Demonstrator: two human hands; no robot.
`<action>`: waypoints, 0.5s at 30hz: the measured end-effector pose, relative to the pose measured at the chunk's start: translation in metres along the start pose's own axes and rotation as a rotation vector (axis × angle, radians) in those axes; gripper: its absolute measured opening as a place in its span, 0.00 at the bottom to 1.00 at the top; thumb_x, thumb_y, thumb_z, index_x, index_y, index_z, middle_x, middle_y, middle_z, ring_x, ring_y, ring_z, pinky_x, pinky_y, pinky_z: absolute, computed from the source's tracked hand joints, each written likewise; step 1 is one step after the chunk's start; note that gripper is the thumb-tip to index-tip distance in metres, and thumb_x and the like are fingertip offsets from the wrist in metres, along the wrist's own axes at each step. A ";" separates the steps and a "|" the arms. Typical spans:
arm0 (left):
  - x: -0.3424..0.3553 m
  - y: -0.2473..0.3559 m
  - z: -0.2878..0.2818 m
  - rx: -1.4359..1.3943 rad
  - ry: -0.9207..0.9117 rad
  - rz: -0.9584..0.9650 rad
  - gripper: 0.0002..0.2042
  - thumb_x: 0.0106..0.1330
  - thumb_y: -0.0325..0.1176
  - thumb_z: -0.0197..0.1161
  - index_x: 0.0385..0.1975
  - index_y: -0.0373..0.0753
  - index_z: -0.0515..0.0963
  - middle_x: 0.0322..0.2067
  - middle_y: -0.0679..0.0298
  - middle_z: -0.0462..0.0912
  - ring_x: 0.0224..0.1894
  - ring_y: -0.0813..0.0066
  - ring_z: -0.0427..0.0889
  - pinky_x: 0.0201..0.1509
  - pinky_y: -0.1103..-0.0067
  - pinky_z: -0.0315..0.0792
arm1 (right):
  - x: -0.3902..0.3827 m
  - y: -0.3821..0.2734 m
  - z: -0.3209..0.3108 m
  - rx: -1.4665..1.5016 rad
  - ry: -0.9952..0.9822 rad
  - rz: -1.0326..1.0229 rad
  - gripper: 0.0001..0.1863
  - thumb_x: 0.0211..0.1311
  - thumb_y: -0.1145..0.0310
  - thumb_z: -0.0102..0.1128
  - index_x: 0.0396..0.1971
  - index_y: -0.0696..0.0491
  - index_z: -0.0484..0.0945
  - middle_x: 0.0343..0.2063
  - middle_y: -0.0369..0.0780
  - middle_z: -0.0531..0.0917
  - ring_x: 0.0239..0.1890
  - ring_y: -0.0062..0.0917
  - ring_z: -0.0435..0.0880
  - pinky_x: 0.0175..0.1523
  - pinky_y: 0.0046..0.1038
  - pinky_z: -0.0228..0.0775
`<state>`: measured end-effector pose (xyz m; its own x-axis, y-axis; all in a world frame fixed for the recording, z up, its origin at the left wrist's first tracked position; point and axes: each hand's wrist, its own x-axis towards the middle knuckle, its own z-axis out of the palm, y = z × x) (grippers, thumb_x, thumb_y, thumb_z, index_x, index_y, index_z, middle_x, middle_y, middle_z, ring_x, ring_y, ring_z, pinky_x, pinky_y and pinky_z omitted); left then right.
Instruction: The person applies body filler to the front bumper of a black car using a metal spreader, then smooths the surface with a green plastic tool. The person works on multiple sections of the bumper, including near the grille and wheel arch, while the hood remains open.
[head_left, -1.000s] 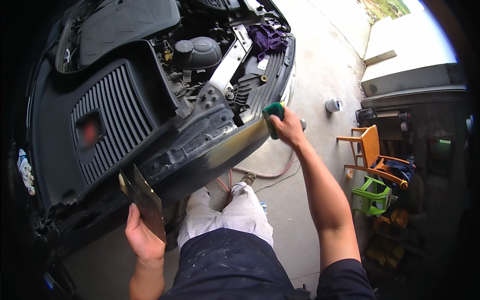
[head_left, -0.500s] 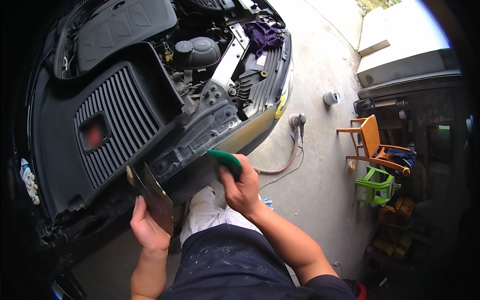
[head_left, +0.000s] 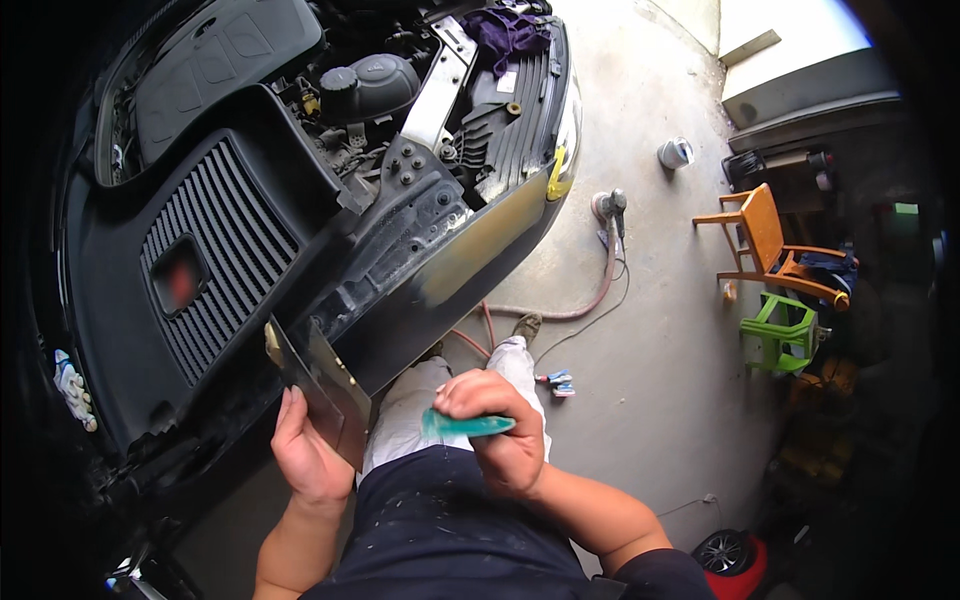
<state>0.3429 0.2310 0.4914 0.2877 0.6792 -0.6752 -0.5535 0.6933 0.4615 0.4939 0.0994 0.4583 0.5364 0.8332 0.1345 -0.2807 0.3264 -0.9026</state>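
Observation:
My left hand (head_left: pixel 312 458) is closed on a thin dark flat mixing board (head_left: pixel 335 405), held tilted beside the car fender. Yellowish filler (head_left: pixel 274 343) clings to its upper edge, and small bits sit along its right edge. A second thin dark edge shows beside it; I cannot tell whether it is a separate plate. In front of my waist, my right hand (head_left: pixel 512 462) grips a green filler spreader (head_left: pixel 468 426), apart from board and car. The dark fender (head_left: pixel 400 325) bears a dull tan patch of filler (head_left: pixel 480 245) toward the headlight.
The engine bay lies open, with a purple cloth (head_left: pixel 508 32) at its front. A sander (head_left: pixel 609 205) with a hose rests on the floor. Beyond are a grey bucket (head_left: pixel 675 153), a wooden chair (head_left: pixel 762 232) and a green stool (head_left: pixel 778 333). White gloves (head_left: pixel 74 390) lie at far left.
My right hand has drawn the spreader back from the fender toward my waist and turned it flatter. The tan patch now shows more fully. My left hand still holds the board.

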 end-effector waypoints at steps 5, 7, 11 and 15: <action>-0.007 -0.008 0.007 0.149 0.069 -0.031 0.09 0.77 0.31 0.46 0.43 0.36 0.73 0.36 0.65 0.79 0.37 0.78 0.77 0.34 0.81 0.71 | 0.012 0.010 0.018 0.093 -0.071 0.028 0.14 0.48 0.82 0.53 0.37 0.60 0.78 0.36 0.44 0.80 0.39 0.33 0.79 0.47 0.30 0.70; -0.003 -0.004 0.009 0.078 0.076 -0.007 0.07 0.77 0.30 0.47 0.39 0.36 0.71 0.31 0.67 0.73 0.31 0.80 0.69 0.30 0.82 0.65 | 0.011 0.030 0.004 -0.055 -0.046 0.077 0.11 0.52 0.82 0.54 0.37 0.60 0.79 0.35 0.44 0.80 0.38 0.31 0.79 0.45 0.28 0.71; -0.001 0.006 0.003 0.036 0.064 0.034 0.07 0.77 0.30 0.48 0.35 0.37 0.69 0.25 0.69 0.64 0.25 0.80 0.59 0.26 0.82 0.58 | 0.033 0.072 -0.046 -0.460 0.408 0.110 0.13 0.60 0.77 0.58 0.45 0.58 0.80 0.40 0.46 0.82 0.41 0.35 0.82 0.49 0.30 0.73; 0.002 0.004 0.000 0.115 0.123 0.012 0.08 0.77 0.31 0.48 0.34 0.37 0.70 0.25 0.68 0.65 0.25 0.80 0.60 0.26 0.82 0.57 | 0.068 0.068 -0.089 -1.009 0.204 -0.207 0.22 0.53 0.82 0.56 0.50 0.57 0.79 0.46 0.43 0.82 0.46 0.38 0.78 0.53 0.34 0.70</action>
<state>0.3412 0.2349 0.4915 0.1796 0.6582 -0.7311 -0.4611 0.7128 0.5284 0.5821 0.1389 0.3693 0.6481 0.6822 0.3384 0.5751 -0.1472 -0.8047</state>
